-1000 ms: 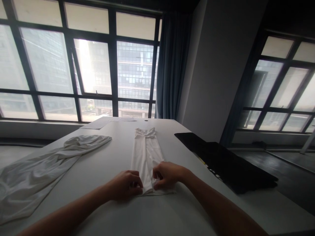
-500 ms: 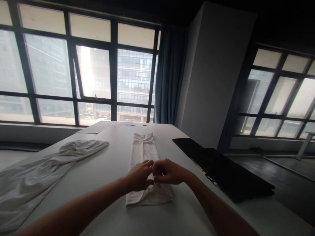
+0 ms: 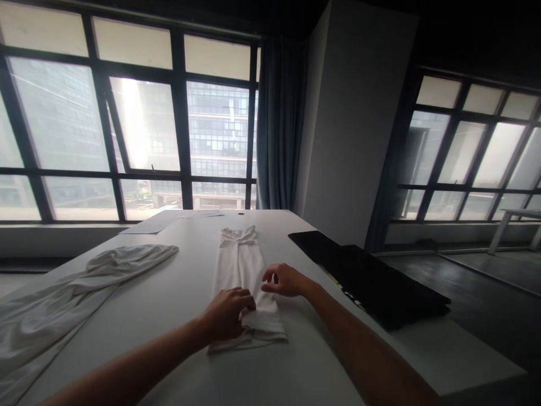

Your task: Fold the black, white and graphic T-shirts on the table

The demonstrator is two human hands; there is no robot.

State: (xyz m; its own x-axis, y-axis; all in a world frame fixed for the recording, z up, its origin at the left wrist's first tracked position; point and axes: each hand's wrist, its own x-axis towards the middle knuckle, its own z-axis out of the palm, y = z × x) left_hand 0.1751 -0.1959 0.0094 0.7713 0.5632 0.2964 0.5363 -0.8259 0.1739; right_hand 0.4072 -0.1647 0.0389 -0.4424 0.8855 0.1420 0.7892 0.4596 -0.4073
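A white garment point(image 3: 239, 260), folded into a long narrow strip, lies lengthwise on the white table point(image 3: 177, 316) in front of me. Its far end is gathered and ruffled; the near hem is slightly creased. My left hand point(image 3: 230, 313) is on the near left part of the garment, its fingers curled down and closed on the fabric. Over the right edge, a little farther out, is my right hand point(image 3: 284, 280). Its fingers are bent, with a gap between thumb and forefinger, and no cloth shows in it.
To the left a second white cloth point(image 3: 88, 287) lies loosely rumpled. A stack of black fabric point(image 3: 376, 282) rests along the table's right edge. Sheets of paper point(image 3: 146, 225) lie at the far left, by the windows. A pillar point(image 3: 350, 129) stands behind the table.
My hands, close together over the garment before, have come apart: the left moved nearer and left, the right slightly outward. The view has swung a little to the right.
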